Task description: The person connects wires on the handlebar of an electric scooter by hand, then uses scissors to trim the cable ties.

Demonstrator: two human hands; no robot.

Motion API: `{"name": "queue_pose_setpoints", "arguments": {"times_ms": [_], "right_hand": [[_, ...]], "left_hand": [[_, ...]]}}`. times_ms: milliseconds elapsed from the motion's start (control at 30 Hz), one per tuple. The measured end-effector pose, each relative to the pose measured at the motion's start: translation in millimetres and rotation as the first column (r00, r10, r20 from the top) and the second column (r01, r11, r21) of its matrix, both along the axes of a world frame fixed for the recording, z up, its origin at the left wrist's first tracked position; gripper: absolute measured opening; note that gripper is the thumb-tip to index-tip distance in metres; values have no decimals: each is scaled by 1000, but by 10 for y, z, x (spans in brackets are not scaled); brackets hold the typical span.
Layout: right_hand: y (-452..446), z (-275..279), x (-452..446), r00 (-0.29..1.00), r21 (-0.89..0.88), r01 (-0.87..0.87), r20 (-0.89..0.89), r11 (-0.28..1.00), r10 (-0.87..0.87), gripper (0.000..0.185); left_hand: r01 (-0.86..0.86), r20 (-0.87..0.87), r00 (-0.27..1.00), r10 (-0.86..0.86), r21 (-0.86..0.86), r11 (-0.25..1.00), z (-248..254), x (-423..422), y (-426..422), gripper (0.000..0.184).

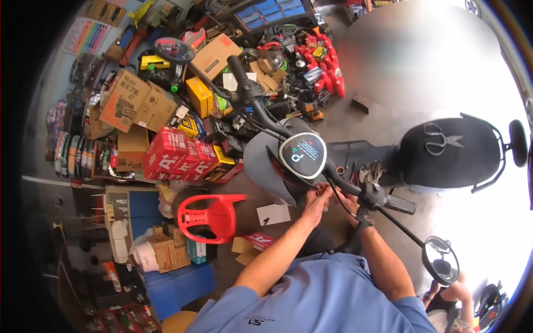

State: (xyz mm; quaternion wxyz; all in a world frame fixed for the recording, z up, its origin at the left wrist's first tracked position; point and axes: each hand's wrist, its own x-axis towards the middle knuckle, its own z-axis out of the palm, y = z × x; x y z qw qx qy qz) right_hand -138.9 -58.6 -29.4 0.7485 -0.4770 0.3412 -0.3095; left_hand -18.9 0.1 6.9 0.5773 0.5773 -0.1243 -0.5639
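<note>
My left hand (pixel 317 203) and my right hand (pixel 348 202) meet just under the round lit dashboard (pixel 302 156) of an electric scooter. The fingers of both are bent and pressed close together, and what they hold is too small to make out. A black cable (pixel 337 195) runs down in front of my right hand and partly hides it. Close by on the right is the handlebar grip (pixel 400 204). On the scooter's footboard lie a pair of gloves (pixel 371 171), pliers (pixel 353 177) and a tape roll (pixel 340 170). Open scissors (pixel 442 139) rest on the black seat (pixel 472 158).
Left of the scooter stand red boxes (pixel 172 155) and a red plastic chair (pixel 213 218). Cardboard boxes (pixel 125 100) and red bottles (pixel 327 66) pile up behind. A mirror (pixel 441 261) sticks out at lower right, near another person (pixel 458 297).
</note>
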Motion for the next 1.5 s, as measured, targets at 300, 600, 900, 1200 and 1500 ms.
{"name": "queue_pose_setpoints", "arguments": {"times_ms": [300,600,900,1200,1500], "right_hand": [[309,245,318,950,479,136,185,867,-251,8],[447,305,462,902,409,206,272,889,-334,47],[511,212,381,905,505,270,159,820,-396,54],[558,199,339,885,550,289,160,784,-438,50],[563,170,295,894,507,318,120,801,-431,50]], "left_hand": [[205,-51,978,-204,19,979,-319,269,13,22],[432,599,741,-304,-78,899,-503,164,118,37],[568,564,734,-378,-204,797,-613,265,115,29],[450,300,882,-363,-307,839,-400,408,62,25],[515,338,840,-425,-250,820,-376,438,74,27]]}}
